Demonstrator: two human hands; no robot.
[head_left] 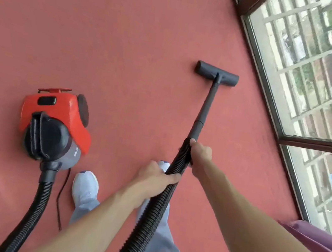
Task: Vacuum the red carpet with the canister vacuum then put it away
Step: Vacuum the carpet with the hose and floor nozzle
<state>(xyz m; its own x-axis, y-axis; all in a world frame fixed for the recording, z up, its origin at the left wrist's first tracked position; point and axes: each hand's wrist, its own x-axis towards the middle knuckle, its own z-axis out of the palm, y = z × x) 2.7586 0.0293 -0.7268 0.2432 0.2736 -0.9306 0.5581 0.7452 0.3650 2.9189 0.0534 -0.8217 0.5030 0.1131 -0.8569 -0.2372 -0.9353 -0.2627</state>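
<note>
A red and black canister vacuum [55,122] stands on the red carpet [111,28] at the left. Its black ribbed hose [144,221] loops out of the bottom of the view and comes back up to a dark wand [205,106]. The wand ends in a flat floor head [216,73] lying on the carpet near the window. My right hand [199,155] grips the top of the hose where it meets the wand. My left hand [156,177] grips the hose just below that.
A floor-to-ceiling window [314,73] with a dark frame runs along the right edge of the carpet. A thin black power cord [59,200] trails from the canister past my white shoe [85,185]. Open carpet stretches ahead and to the left.
</note>
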